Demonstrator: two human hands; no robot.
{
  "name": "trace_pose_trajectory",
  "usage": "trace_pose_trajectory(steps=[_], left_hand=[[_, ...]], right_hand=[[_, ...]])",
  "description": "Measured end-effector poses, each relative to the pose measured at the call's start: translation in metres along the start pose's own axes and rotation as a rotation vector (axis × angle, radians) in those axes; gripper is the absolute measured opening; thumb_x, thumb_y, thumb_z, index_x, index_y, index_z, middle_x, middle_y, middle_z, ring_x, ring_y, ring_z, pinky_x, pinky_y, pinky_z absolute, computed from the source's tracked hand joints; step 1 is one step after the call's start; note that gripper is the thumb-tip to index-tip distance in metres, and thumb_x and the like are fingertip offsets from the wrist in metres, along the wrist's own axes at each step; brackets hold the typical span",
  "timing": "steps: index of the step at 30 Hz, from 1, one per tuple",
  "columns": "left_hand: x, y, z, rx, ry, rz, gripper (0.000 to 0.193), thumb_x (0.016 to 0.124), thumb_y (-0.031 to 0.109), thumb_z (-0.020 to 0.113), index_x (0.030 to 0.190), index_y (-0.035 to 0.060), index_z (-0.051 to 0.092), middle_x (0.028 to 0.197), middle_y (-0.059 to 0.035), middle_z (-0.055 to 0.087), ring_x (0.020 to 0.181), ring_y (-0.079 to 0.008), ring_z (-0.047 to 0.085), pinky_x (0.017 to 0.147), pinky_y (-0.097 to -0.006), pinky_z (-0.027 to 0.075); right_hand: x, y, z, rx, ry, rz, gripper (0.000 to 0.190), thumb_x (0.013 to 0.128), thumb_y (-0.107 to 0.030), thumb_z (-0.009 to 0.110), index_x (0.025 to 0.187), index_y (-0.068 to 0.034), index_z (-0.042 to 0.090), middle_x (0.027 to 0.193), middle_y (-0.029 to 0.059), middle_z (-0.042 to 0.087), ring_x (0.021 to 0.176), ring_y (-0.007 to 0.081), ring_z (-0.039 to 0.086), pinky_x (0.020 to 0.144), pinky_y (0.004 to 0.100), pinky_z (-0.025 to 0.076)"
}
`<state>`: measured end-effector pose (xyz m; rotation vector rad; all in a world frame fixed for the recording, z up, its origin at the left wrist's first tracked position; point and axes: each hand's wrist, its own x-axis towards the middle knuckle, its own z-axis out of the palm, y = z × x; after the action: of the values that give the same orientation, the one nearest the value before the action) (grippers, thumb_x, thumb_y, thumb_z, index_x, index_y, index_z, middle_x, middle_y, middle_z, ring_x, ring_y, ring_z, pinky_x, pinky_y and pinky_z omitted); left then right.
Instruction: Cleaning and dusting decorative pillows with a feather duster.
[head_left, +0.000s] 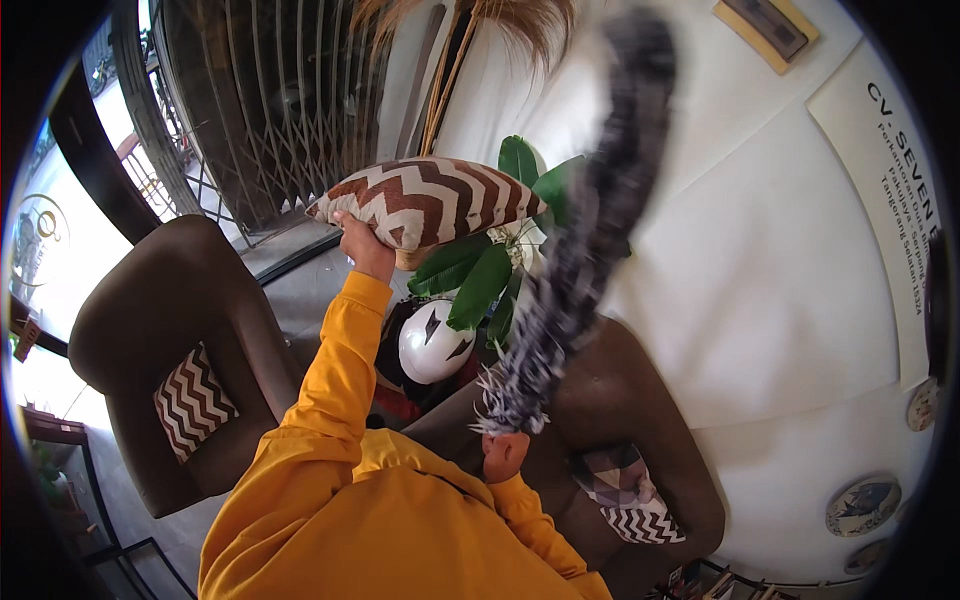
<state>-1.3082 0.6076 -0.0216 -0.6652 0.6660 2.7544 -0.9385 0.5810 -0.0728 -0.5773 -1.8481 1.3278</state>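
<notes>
My left hand (366, 244) grips the near left edge of a cushion (442, 196) with a brown and cream zigzag pattern, raised in front of me. Lower and to the right, my right hand (505, 454) is closed on the base of a long fluffy grey duster (577, 262). The duster points up, is blurred by motion, and passes in front of the wall and a plant's leaves. Its handle is hidden in my fist. The duster and the cushion stand apart.
A brown armchair (180, 337) with a zigzag cushion (196, 403) stands left. A brown sofa (622, 390) with patterned cushions (641, 499) stands right. Between them are a white helmet (435, 341) and a green-leaved plant (480, 281). Decorative plates (864, 505) hang on the wall.
</notes>
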Motion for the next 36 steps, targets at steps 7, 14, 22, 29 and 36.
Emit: trace_pose_trajectory(steps=[7, 14, 22, 29, 36], left_hand=[[0.024, -0.013, -0.001, 0.125, 0.035, 0.075, 0.066, 0.091, 0.053, 0.042, 0.111, -0.0083, 0.052, 0.104, -0.0173, 0.061, 0.088, -0.028, 0.063, 0.074, -0.0354, 0.053], [-0.01, -0.016, 0.018, 0.472, -0.125, 0.354, 0.063, 0.092, 0.052, 0.043, 0.089, -0.0082, 0.061, 0.081, -0.0119, 0.064, 0.069, -0.0186, 0.059, 0.066, -0.0328, 0.048], [-0.017, -0.011, 0.008, 0.778, -0.284, 0.628, 0.062, 0.094, 0.047, 0.045, 0.064, -0.0068, 0.05, 0.057, -0.0026, 0.047, 0.058, -0.0105, 0.039, 0.054, -0.0327, 0.037], [-0.034, -0.007, -0.001, 0.912, -0.452, 0.673, 0.059, 0.094, 0.042, 0.047, 0.058, -0.0047, 0.042, 0.051, 0.0001, 0.036, 0.053, -0.0081, 0.032, 0.046, -0.0327, 0.027], [-0.043, -0.009, -0.003, 1.095, -0.538, 0.642, 0.058, 0.094, 0.042, 0.048, 0.061, -0.0065, 0.045, 0.05, -0.0005, 0.035, 0.052, -0.0088, 0.031, 0.045, -0.0339, 0.027]], right_hand=[[-0.001, -0.006, 0.015, -0.33, -0.11, 0.095, 0.029, 0.091, -0.021, 0.047, 0.072, 0.001, 0.049, 0.052, 0.0192, 0.045, 0.046, 0.038, 0.051, 0.042, 0.0395, 0.035], [0.006, -0.007, 0.006, -0.365, -0.117, 0.075, 0.032, 0.092, -0.022, 0.048, 0.07, 0.001, 0.047, 0.053, 0.021, 0.046, 0.047, 0.0401, 0.05, 0.042, 0.0398, 0.034], [0.015, -0.033, 0.007, -0.352, -0.129, 0.034, 0.033, 0.092, -0.025, 0.05, 0.08, 0.006, 0.055, 0.054, 0.024, 0.046, 0.05, 0.0404, 0.053, 0.042, 0.0412, 0.035], [0.019, -0.024, 0.007, -0.351, -0.095, 0.124, 0.034, 0.093, -0.025, 0.047, 0.075, 0.003, 0.053, 0.056, 0.0237, 0.047, 0.051, 0.0412, 0.053, 0.043, 0.0407, 0.035], [0.022, -0.017, 0.019, -0.337, -0.116, 0.128, 0.034, 0.094, -0.024, 0.047, 0.073, 0.003, 0.051, 0.053, 0.0201, 0.045, 0.047, 0.0395, 0.047, 0.042, 0.037, 0.033]])
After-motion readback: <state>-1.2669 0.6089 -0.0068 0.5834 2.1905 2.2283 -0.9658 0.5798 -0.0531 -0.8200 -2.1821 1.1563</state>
